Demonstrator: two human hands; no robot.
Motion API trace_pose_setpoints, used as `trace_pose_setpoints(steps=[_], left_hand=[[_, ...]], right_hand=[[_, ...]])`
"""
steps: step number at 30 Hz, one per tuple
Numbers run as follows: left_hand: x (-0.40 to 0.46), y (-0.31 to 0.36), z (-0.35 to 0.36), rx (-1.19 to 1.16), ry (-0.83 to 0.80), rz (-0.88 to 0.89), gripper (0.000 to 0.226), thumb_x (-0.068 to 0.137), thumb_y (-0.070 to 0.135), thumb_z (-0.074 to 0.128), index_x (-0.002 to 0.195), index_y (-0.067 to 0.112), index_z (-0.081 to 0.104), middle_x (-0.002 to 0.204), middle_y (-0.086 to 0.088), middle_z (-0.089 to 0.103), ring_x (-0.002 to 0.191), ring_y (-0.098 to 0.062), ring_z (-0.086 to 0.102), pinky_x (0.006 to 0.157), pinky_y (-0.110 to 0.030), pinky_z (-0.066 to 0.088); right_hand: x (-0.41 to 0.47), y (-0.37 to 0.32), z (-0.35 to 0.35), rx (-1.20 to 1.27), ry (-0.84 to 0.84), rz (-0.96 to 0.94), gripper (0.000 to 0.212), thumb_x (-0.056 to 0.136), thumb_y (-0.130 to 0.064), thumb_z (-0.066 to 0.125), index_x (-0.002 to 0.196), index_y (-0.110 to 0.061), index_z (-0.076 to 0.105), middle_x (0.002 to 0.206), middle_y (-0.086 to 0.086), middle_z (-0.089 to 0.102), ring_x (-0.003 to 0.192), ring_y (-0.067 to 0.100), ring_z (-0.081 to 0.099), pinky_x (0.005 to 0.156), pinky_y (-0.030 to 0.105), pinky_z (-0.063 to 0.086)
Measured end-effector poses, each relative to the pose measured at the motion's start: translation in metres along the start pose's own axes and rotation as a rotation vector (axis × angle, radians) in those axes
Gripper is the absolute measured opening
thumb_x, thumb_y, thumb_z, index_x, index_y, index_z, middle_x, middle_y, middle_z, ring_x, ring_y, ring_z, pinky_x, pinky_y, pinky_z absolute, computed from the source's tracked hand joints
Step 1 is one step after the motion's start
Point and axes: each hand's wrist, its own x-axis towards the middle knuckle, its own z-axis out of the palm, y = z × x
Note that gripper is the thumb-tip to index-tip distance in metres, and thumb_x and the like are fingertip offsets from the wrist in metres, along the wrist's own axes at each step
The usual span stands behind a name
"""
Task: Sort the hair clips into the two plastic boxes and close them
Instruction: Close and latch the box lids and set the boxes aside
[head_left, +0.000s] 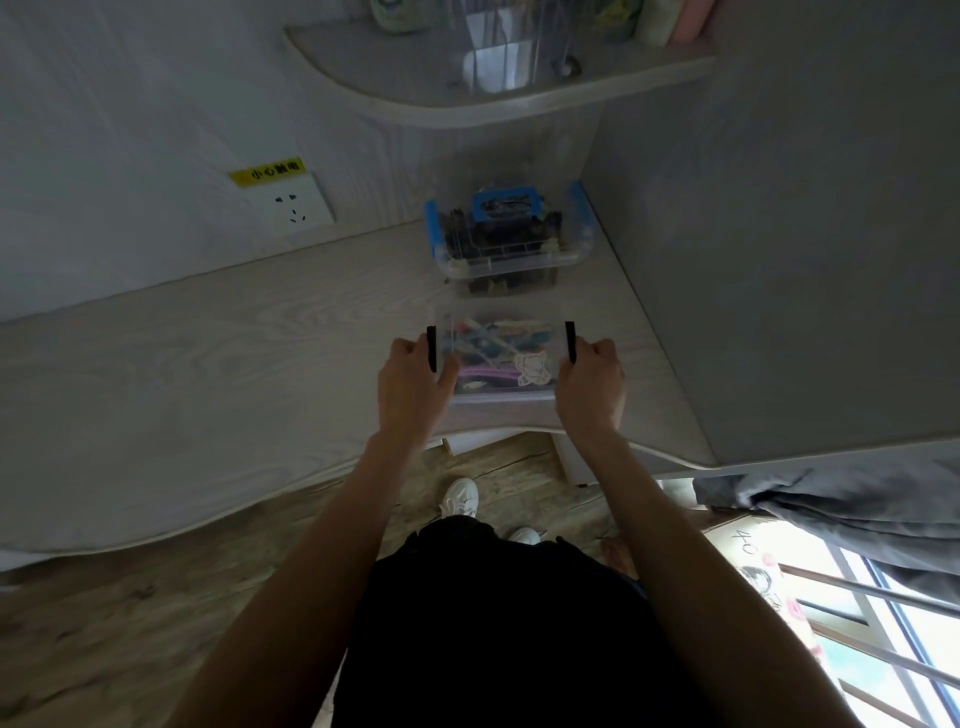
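2 hands on the near box (501, 364) — I had my left hand (410, 387) gripping its left side by the black latch (431, 348), my right hand (592, 384) clamped on the right side by the other latch (570, 342). Colourful clips showed through its lid. It sat at the desk (208, 374) edge, just in front of the blue-handled box (506, 236) — lid on, dark clips inside.

A clear box with black latches (501, 358), full of colourful clips, sits before a closed blue-latched box (509, 236).

Home bedroom: desk (208, 374), shelf (415, 93), wall socket (298, 205).
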Motion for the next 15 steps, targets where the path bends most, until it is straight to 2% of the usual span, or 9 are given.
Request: trace_pose_setpoints(steps=[3, 6, 8, 10, 13, 15], left_hand=[[-0.001, -0.001, -0.003, -0.012, -0.023, 0.007, 0.036, 0.090, 0.037, 0.053, 0.114, 0.011, 0.057, 0.102, -0.014, 0.054, 0.075, -0.023, 0.054, 0.070, -0.028, 0.044], [-0.001, -0.007, -0.011, -0.176, -0.073, -0.016, 0.032, 0.088, 0.042, 0.057, 0.113, 0.023, 0.062, 0.098, -0.004, 0.061, 0.077, -0.014, 0.059, 0.075, -0.025, 0.050], [-0.008, -0.007, -0.023, -0.333, -0.064, -0.021, 0.031, 0.087, 0.032, 0.062, 0.116, 0.022, 0.063, 0.096, -0.001, 0.061, 0.076, -0.006, 0.058, 0.073, -0.010, 0.045], [-0.017, -0.003, -0.037, -0.440, 0.012, 0.013, 0.035, 0.085, 0.022, 0.065, 0.119, 0.015, 0.062, 0.091, 0.000, 0.059, 0.074, 0.001, 0.056, 0.069, -0.001, 0.043], [-0.023, 0.010, -0.053, -0.557, 0.146, 0.032, 0.034, 0.085, 0.019, 0.065, 0.119, 0.015, 0.062, 0.091, -0.002, 0.062, 0.076, -0.001, 0.059, 0.072, -0.005, 0.048], [-0.018, 0.021, -0.064, -0.616, 0.196, 0.029, 0.033, 0.087, 0.019, 0.062, 0.120, 0.019, 0.060, 0.096, 0.000, 0.063, 0.080, 0.000, 0.059, 0.072, -0.006, 0.048]], right_hand=[[0.000, 0.004, 0.001, 0.008, -0.010, -0.038, 0.024, 0.093, -0.009, 0.045, 0.112, 0.000, 0.055, 0.114, 0.019, 0.052, 0.097, 0.033, 0.057, 0.074, 0.033, 0.044], [-0.006, 0.017, -0.002, 0.275, -0.065, -0.029, 0.033, 0.088, -0.011, 0.054, 0.121, -0.008, 0.057, 0.110, 0.016, 0.057, 0.094, 0.030, 0.061, 0.075, 0.029, 0.046], [-0.015, 0.026, -0.012, 0.467, -0.073, -0.028, 0.044, 0.085, -0.012, 0.061, 0.128, -0.011, 0.053, 0.117, 0.013, 0.058, 0.098, 0.022, 0.060, 0.083, 0.031, 0.051], [-0.025, 0.031, -0.028, 0.582, -0.019, -0.064, 0.045, 0.084, -0.011, 0.064, 0.128, -0.011, 0.054, 0.120, 0.010, 0.059, 0.098, 0.016, 0.059, 0.081, 0.025, 0.050], [-0.031, 0.028, -0.051, 0.659, 0.092, -0.194, 0.037, 0.085, -0.012, 0.064, 0.122, -0.012, 0.058, 0.113, 0.006, 0.063, 0.092, 0.010, 0.061, 0.076, 0.009, 0.048], [-0.025, 0.020, -0.063, 0.671, 0.119, -0.300, 0.038, 0.083, -0.019, 0.064, 0.121, -0.012, 0.058, 0.111, 0.002, 0.061, 0.091, 0.009, 0.060, 0.077, 0.006, 0.046]])
